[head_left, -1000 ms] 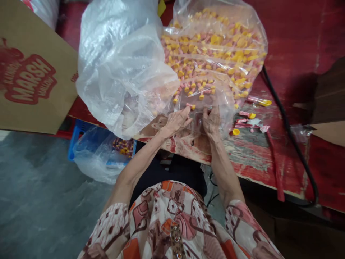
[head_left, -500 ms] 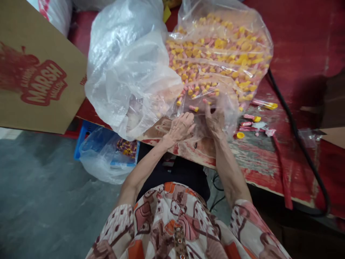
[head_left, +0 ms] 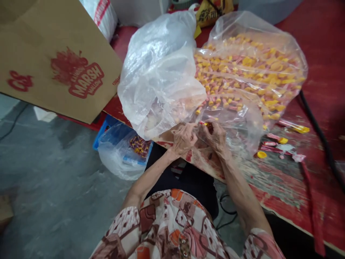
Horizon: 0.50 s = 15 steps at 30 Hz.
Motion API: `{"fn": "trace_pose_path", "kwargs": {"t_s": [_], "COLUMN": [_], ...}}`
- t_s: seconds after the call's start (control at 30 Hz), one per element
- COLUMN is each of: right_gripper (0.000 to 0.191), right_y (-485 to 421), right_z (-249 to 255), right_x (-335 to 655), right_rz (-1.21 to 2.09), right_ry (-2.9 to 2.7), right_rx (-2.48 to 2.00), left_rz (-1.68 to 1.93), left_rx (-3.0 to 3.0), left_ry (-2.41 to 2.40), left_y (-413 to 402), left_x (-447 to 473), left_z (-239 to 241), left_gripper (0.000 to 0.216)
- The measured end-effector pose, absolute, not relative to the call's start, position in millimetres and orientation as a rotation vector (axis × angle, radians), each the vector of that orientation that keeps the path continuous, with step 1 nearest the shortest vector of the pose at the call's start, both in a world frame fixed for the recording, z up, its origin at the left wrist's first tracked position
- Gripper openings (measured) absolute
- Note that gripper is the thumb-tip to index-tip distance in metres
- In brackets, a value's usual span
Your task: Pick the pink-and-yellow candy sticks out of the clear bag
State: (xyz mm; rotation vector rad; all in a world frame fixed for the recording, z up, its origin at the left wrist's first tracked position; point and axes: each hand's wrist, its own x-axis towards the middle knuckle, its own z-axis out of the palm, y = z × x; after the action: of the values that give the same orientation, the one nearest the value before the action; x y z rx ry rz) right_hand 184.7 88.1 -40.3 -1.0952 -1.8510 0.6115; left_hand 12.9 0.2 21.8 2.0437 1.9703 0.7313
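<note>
Both hands have drawn together at the bag's mouth: left hand (head_left: 184, 138) and right hand (head_left: 217, 136) pinch one small pink-and-yellow capped tube (head_left: 205, 124) between them, lying crosswise, just before the clear plastic bag (head_left: 250, 72) of tubes.

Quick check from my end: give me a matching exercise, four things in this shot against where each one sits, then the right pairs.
Things:
1. cardboard box
2. yellow cap
3. blue crate
4. black cable

Places:
A. on the floor beside the table, lined with a plastic bag
B. along the table's right side
C. loose on the red table, right of the right hand
D. upper left, printed MARSH in red

Pairs: 1-D, 2-C, 3-A, 4-B
</note>
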Motion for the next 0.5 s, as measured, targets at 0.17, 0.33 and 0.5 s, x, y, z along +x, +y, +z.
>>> {"fn": "trace_pose_path", "kwargs": {"t_s": [0.17, 0.33, 0.5], "right_gripper": [0.042, 0.038, 0.037], "right_y": [89, 85, 81], "right_z": [-43, -39, -36], "right_x": [186, 186, 184], "right_rz": [0.621, 0.618, 0.587], "right_ry": [-1.934, -1.91, -1.887], "right_rx": [-1.101, -1.083, -1.068], "left_rz": [0.518, 0.757, 0.496], "left_rx": [2.009, 1.66, 1.515], "left_ry": [1.96, 2.488, 2.552], "left_y": [-2, 21, 27], "left_x": [-20, -101, -161], "left_z": [30, 42, 38], "left_gripper": [0.044, 0.051, 0.056]}}
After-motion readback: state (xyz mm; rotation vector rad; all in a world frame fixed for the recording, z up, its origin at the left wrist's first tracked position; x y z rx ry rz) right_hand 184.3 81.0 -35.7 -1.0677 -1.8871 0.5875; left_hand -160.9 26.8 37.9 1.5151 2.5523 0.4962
